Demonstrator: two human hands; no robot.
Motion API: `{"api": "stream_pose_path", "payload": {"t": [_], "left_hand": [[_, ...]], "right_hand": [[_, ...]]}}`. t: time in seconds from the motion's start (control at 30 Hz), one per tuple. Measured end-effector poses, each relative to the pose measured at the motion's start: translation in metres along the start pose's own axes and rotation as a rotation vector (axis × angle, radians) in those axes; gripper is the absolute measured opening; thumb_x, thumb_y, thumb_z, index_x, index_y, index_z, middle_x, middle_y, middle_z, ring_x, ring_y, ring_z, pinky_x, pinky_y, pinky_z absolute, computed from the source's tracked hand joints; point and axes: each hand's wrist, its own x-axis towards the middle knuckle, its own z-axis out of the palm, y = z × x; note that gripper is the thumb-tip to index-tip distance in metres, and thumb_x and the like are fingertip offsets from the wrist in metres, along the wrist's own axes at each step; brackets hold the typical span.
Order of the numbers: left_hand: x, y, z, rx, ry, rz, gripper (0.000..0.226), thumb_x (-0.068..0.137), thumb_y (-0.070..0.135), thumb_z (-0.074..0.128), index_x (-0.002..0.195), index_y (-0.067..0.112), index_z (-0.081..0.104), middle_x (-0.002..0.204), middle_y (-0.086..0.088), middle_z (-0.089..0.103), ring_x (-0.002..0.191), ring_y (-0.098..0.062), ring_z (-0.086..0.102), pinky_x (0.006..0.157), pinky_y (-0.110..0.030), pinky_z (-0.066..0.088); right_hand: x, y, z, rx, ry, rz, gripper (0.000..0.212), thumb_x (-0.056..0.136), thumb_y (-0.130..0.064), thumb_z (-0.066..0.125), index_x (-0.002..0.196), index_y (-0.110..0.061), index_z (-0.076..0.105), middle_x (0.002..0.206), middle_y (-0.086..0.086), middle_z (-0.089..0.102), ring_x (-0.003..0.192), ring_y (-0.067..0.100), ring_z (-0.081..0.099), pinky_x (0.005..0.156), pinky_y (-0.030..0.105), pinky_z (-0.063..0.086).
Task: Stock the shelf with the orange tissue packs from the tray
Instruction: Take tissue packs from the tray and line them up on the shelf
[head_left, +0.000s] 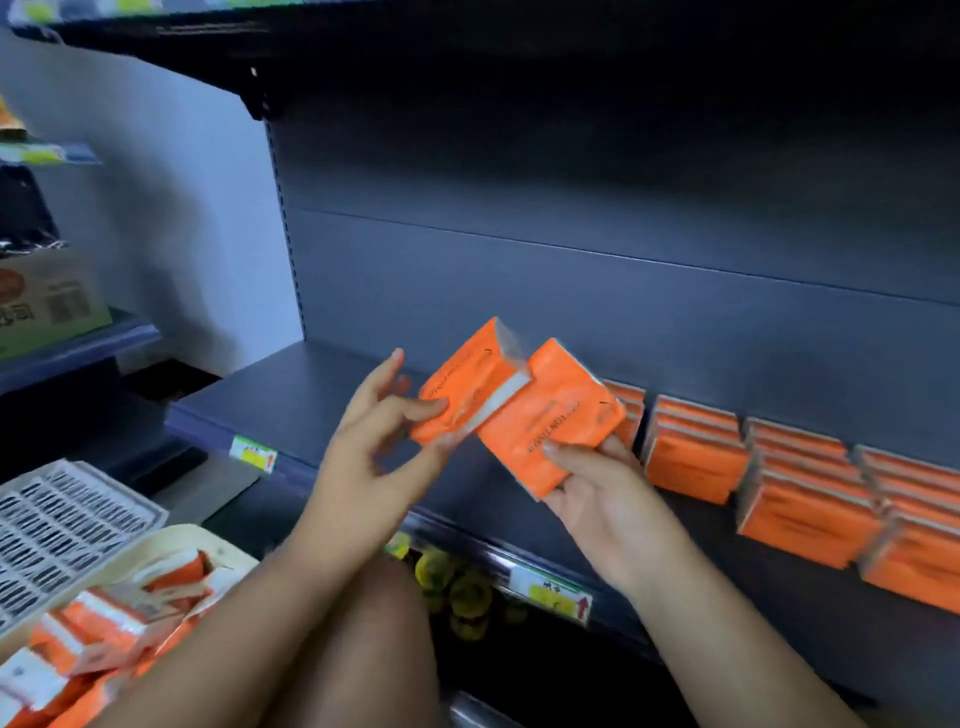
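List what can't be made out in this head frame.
All head view.
1. Print on left pack and right pack: motion-blurred.
2. Tray contents: cut by left and bottom edges, left forearm covers part.
3. Shelf stacks: run off right edge, total unknown.
4. Price tags: too small to read.

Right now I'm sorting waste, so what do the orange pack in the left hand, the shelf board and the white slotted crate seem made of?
Orange pack: thin glossy plastic film over white tissue, judging by its sheen and see-through end. Shelf board: probably painted sheet metal, matte dark grey-blue, thin folded front edge. Slotted crate: likely moulded white plastic, with regular slots.
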Motion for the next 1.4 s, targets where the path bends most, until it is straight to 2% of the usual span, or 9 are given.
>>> {"api": "stream_pose_path", "payload": {"t": [0.07,0.17,0.3,0.37,0.47,0.6,0.87,1.07,1.4], "left_hand": [[0.013,0.005,0.026,-0.124,-0.045,-0.065,0.013,0.095,0.01,0.073,0.084,0.018,0.075,0.128,0.021,0.066,0.145,-0.007,0.044,0.11,-0.029,0.044],[0.029,0.004,0.057,-0.262,-0.161,-0.184,0.014,0.088,-0.003,0.076,0.081,0.009,0.072,0.113,-0.006,0.075,0.131,-0.004,0.058,0.104,-0.033,0.045],[0.051,-0.011,0.085,-0.308,-0.397,-0.269,0.073,0.063,0.004,0.087,0.13,0.024,0.064,0.135,0.0,0.065,0.08,-0.023,0.059,0.077,-0.03,0.056],[0.057,-0.024,0.096,-0.278,-0.542,-0.258,0.1,0.062,0.004,0.09,0.147,0.038,0.05,0.14,0.001,0.06,0.073,-0.023,0.054,0.073,-0.031,0.054],[0.061,-0.039,0.112,-0.249,-0.638,-0.298,0.085,0.056,0.021,0.095,0.134,0.038,0.065,0.109,-0.009,0.069,0.082,-0.025,0.058,0.08,-0.041,0.054],[0.073,-0.057,0.128,-0.215,-0.688,-0.33,0.059,0.059,0.01,0.098,0.11,0.008,0.067,0.096,-0.002,0.069,0.086,-0.015,0.067,0.075,-0.029,0.057],[0.09,-0.1,0.158,-0.095,-0.367,-0.655,0.042,0.086,0.037,0.083,0.112,0.013,0.06,0.099,-0.009,0.073,0.079,-0.022,0.072,0.066,-0.035,0.062],[0.087,-0.116,0.164,0.136,-0.332,-0.654,0.039,0.087,0.051,0.078,0.104,0.021,0.059,0.104,-0.005,0.069,0.089,-0.026,0.074,0.063,-0.039,0.061],[0.086,-0.11,0.182,0.089,-0.347,-0.612,0.049,0.089,0.04,0.079,0.131,0.03,0.056,0.108,-0.002,0.069,0.092,-0.025,0.069,0.077,-0.042,0.059]], "right_hand": [[-0.004,-0.011,-0.022,-0.023,0.053,-0.035,0.052,0.08,0.001,0.063,0.129,-0.017,0.064,0.13,0.009,0.072,0.124,0.026,0.066,0.105,0.046,0.05],[-0.005,-0.02,-0.055,-0.059,0.127,-0.053,0.054,0.077,0.002,0.066,0.13,-0.012,0.063,0.13,0.012,0.071,0.123,0.03,0.067,0.105,0.049,0.051],[-0.003,-0.033,-0.093,-0.136,0.178,0.02,0.066,0.067,0.008,0.072,0.132,-0.002,0.063,0.125,0.016,0.072,0.118,0.036,0.068,0.103,0.05,0.053],[-0.002,-0.041,-0.106,-0.219,0.134,0.099,0.062,0.07,0.004,0.071,0.132,0.0,0.064,0.127,0.019,0.071,0.119,0.037,0.068,0.105,0.053,0.052],[0.003,-0.055,-0.121,-0.313,0.128,0.172,0.045,0.085,0.008,0.064,0.129,-0.002,0.068,0.125,0.019,0.072,0.116,0.034,0.07,0.1,0.048,0.056],[0.019,-0.064,-0.137,-0.499,0.146,0.128,0.036,0.085,0.003,0.072,0.119,-0.007,0.073,0.115,0.013,0.077,0.109,0.031,0.073,0.1,0.048,0.056],[0.046,-0.096,-0.173,-1.213,0.448,-0.308,0.037,0.073,-0.014,0.085,0.101,-0.029,0.066,0.096,-0.01,0.076,0.09,0.008,0.071,0.088,0.037,0.057],[0.043,-0.091,-0.2,-1.617,0.273,-0.417,0.044,0.065,-0.008,0.087,0.104,-0.021,0.072,0.093,-0.004,0.064,0.092,0.012,0.054,0.076,0.013,0.037],[0.044,-0.082,-0.214,-1.871,0.336,-0.245,0.071,0.066,-0.016,0.081,0.135,-0.023,0.064,0.121,0.006,0.064,0.117,0.034,0.054,0.097,0.047,0.051]]}}
